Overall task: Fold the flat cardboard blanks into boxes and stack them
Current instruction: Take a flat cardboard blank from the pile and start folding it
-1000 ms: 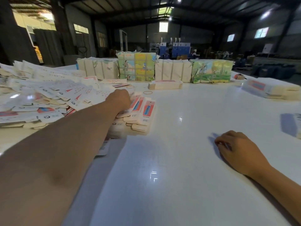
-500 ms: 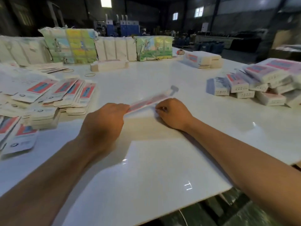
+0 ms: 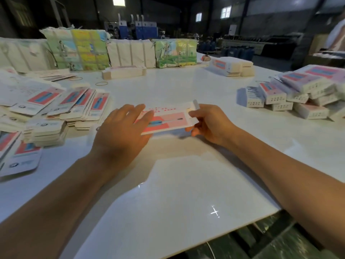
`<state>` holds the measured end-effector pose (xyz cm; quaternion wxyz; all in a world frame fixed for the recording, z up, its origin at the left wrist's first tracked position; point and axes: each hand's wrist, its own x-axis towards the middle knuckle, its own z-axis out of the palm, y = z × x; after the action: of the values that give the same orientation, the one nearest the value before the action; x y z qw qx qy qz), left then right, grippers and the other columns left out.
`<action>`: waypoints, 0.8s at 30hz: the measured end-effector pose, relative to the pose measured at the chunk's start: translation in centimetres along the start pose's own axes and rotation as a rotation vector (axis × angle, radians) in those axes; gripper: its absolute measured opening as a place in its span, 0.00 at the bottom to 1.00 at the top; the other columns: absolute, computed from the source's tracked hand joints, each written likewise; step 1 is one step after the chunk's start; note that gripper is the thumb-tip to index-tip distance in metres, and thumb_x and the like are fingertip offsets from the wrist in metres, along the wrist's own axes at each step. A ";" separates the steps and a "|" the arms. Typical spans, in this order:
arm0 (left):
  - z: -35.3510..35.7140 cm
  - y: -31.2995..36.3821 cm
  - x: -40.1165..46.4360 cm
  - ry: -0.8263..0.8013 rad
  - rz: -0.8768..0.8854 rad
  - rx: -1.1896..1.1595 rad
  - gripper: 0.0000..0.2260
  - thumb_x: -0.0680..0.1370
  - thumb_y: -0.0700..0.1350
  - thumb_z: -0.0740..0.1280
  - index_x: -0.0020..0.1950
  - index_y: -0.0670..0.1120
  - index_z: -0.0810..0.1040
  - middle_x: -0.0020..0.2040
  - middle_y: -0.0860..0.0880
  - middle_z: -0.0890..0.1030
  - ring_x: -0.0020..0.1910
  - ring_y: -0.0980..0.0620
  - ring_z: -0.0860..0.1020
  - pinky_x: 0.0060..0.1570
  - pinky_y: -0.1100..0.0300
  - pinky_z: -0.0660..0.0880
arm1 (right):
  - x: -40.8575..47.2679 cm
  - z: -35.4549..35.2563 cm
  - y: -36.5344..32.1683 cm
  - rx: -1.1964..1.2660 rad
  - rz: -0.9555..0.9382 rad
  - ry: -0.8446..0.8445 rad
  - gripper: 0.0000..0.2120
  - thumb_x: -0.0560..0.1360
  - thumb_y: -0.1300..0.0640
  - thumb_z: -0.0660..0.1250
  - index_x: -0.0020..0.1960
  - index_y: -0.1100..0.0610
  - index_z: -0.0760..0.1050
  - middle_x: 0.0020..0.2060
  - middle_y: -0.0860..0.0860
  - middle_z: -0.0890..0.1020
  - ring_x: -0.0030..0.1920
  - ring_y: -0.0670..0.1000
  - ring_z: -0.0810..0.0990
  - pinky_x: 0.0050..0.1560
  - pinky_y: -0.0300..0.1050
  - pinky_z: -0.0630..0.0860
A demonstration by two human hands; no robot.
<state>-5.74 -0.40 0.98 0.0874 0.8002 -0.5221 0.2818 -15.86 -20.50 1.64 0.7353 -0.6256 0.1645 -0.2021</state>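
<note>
Many flat blanks point(image 3: 56, 107) lie fanned and heaped on the left of the white table point(image 3: 177, 193), most showing a red and blue print, and they cannot be counted from this view. That heap looks like the work not yet done, and it appears to be the bigger share.

Just right of the heap, the left hand point(image 3: 119, 135) reaches over the near left end of 1 blank point(image 3: 168, 120) held just above the table at the middle. Its fingers lie fairly straight across the card; blur hides whether the thumb is tucked beneath, so I cannot tell if it grips or only presses. The right hand point(image 3: 207, 124) pinches the right end of the same blank, thumb on top by the end flap and fingers curled under it. The card looks flat or barely opened, so I judge this box to be at its first step: the sleeve must be popped open and the end flaps tucked.

Farther back sit wrapped bundles point(image 3: 130, 51) and 1 low bundle of flats point(image 3: 123, 71), with rubber bands point(image 3: 101, 83) nearby.

On the right, folded boxes point(image 3: 291, 96) are piled loosely in 1 heap, with another small stack point(image 3: 231, 67) behind. So a fair batch seems finished, but the pile is untidy, and neat stacking may remain alongside the folding.
</note>
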 end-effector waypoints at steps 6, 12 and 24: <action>0.3 0.6 0.1 -0.049 -0.128 0.007 0.37 0.71 0.68 0.53 0.65 0.40 0.72 0.53 0.39 0.79 0.48 0.39 0.77 0.45 0.49 0.74 | -0.3 0.5 0.2 0.011 -0.031 -0.117 0.08 0.79 0.68 0.57 0.51 0.66 0.74 0.35 0.60 0.81 0.25 0.51 0.79 0.22 0.40 0.74; -0.5 0.1 0.7 -0.054 -0.304 0.040 0.34 0.64 0.75 0.44 0.52 0.50 0.68 0.41 0.53 0.72 0.35 0.53 0.68 0.26 0.63 0.55 | -0.8 0.5 0.4 -0.252 -0.355 0.287 0.07 0.78 0.61 0.63 0.43 0.58 0.78 0.33 0.52 0.78 0.26 0.48 0.75 0.26 0.41 0.73; 0.2 0.8 0.7 -0.047 -0.302 0.100 0.35 0.66 0.74 0.43 0.56 0.50 0.69 0.42 0.52 0.72 0.36 0.54 0.69 0.27 0.62 0.60 | -1.9 2.4 1.2 -0.345 -0.418 0.088 0.09 0.78 0.61 0.63 0.53 0.57 0.81 0.35 0.54 0.78 0.30 0.48 0.76 0.28 0.43 0.76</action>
<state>-6.20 -1.38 1.09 0.0764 0.8793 -0.3830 0.2724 -16.26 -17.36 0.82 0.5525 -0.7525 0.0955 -0.3455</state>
